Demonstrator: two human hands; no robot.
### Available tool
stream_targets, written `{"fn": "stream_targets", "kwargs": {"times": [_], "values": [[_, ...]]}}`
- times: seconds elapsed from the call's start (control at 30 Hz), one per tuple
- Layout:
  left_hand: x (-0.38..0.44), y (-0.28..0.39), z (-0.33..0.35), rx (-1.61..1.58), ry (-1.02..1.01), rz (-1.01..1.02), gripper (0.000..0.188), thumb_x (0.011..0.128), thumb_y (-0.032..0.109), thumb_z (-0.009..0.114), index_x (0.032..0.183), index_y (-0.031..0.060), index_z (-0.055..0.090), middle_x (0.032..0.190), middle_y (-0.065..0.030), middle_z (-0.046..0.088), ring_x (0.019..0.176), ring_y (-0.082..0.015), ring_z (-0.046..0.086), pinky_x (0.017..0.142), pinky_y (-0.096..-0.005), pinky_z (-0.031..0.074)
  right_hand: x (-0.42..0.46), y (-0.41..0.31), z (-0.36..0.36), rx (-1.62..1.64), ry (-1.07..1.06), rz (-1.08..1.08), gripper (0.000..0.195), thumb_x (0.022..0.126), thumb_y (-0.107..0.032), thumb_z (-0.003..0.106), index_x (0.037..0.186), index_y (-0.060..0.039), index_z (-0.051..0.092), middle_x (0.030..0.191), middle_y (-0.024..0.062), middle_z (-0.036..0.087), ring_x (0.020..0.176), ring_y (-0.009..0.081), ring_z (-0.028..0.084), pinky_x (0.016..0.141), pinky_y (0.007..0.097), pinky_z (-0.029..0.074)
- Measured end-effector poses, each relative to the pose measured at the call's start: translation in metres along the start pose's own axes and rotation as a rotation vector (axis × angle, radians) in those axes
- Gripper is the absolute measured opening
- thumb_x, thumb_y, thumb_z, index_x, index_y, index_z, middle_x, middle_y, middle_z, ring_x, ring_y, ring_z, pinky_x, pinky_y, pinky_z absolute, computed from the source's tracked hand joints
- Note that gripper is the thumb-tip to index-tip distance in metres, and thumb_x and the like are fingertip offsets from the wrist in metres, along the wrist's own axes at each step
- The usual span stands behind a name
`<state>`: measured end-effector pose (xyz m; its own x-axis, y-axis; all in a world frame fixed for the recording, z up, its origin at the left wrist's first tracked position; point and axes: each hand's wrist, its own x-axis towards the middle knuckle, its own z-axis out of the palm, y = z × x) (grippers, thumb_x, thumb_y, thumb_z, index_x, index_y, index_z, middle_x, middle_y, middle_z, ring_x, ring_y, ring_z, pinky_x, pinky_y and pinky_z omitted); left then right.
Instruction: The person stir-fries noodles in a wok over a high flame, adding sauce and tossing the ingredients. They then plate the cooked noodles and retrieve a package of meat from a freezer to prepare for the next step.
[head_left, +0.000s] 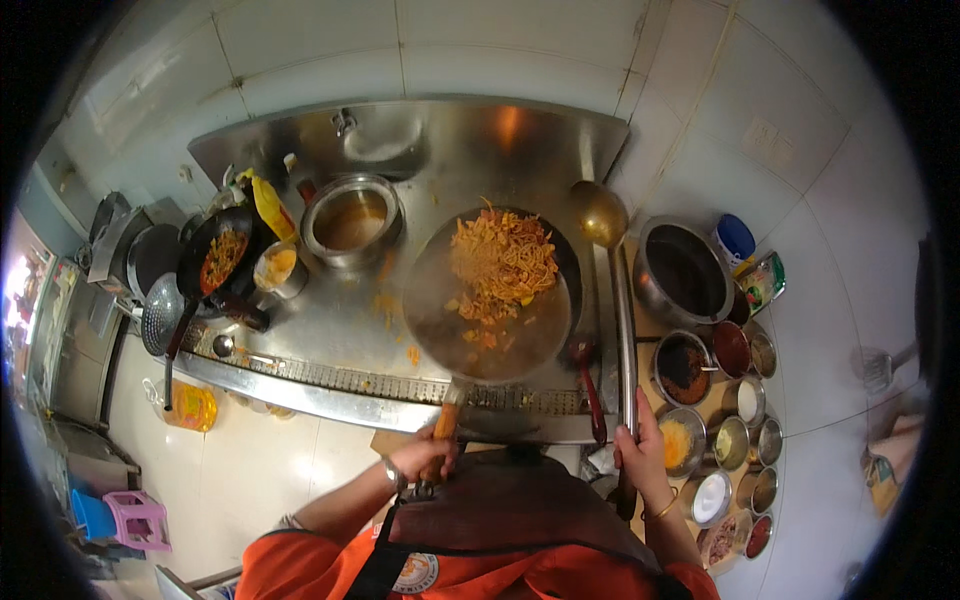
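Observation:
My left hand (421, 456) grips the wooden handle (448, 421) of a large wok (435, 337) on the steel stove top. Noodles (517, 259) with chopped vegetables lie heaped towards the wok's far side, and smaller bits rest nearer its front. Steam hazes the wok's left part. In my right hand (643, 454) is the long metal handle of a ladle (600, 217). Its bowl is beyond the wok's right rim, apart from the noodles. A red-handled utensil (589, 382) lies between the wok and the ladle handle.
Left on the stove stand a steel pot (352, 225) of brownish liquid, a metal cup (279, 268) and a smaller wok (217, 247) holding food. A perforated skimmer (161, 311) lies beside them. At right are a deep pot (684, 270) and several seasoning bowls (681, 367). A wall rises behind.

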<state>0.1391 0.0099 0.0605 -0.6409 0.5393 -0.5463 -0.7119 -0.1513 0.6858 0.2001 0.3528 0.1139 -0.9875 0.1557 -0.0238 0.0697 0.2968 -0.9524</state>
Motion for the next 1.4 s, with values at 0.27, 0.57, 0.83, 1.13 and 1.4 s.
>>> {"fn": "stream_targets", "kwargs": {"times": [0.27,0.57,0.83,1.13,1.4], "values": [[0.1,0.044,0.018,-0.068,-0.036,0.046,0.014,0.077,0.009,0.05,0.064,0.0028,0.049,0.053,-0.0072,0.048,0.046,-0.0191,0.049,0.043,-0.0298,0.041,0.016,-0.048,0.025,0.163,-0.064,0.152,0.06,0.085,0.0,0.044,0.138,-0.0103,0.017,0.059,0.0009,0.047,0.043,0.0065,0.041,0.041,0.0193,0.036],[0.057,0.019,-0.003,0.043,-0.04,0.037,0.014,0.075,0.013,0.054,0.067,0.0028,0.049,0.054,-0.0083,0.051,0.045,-0.0174,0.05,0.042,-0.0277,0.041,0.008,-0.028,0.005,-0.159,-0.057,0.072,0.059,0.079,-0.008,0.054,0.131,-0.0008,0.028,0.107,0.0142,0.054,0.085,0.0196,0.055,0.077,0.0287,0.044],[0.063,0.008,0.007,0.033,-0.117,0.138,0.01,0.074,0.007,0.052,0.065,0.0042,0.048,0.053,-0.008,0.05,0.043,-0.0182,0.05,0.042,-0.0282,0.041,0.022,-0.041,0.015,0.147,-0.125,0.129,0.061,0.083,0.0,0.047,0.137,-0.0087,0.02,0.065,0.0,0.049,0.046,0.0052,0.041,0.043,0.0187,0.036],[0.123,0.026,-0.022,-0.262,-0.138,-0.035,0.01,0.075,0.008,0.055,0.08,0.004,0.047,0.058,-0.0069,0.05,0.05,-0.0174,0.053,0.042,-0.0305,0.044,0.069,-0.022,0.032,-0.103,-0.26,0.351,0.058,0.083,-0.007,0.05,0.135,-0.0123,0.026,0.097,0.0138,0.059,0.075,0.0201,0.056,0.068,0.0301,0.046],[0.17,0.0,-0.025,-0.168,-0.051,0.075,0.013,0.076,0.008,0.055,0.084,0.0039,0.046,0.062,-0.007,0.051,0.049,-0.0187,0.052,0.042,-0.033,0.045,0.116,0.058,0.071,-0.655,-0.389,-0.225,0.06,0.083,-0.014,0.049,0.136,-0.0142,0.022,0.088,0.0249,0.059,0.077,0.0369,0.059,0.069,0.0419,0.045]]}}
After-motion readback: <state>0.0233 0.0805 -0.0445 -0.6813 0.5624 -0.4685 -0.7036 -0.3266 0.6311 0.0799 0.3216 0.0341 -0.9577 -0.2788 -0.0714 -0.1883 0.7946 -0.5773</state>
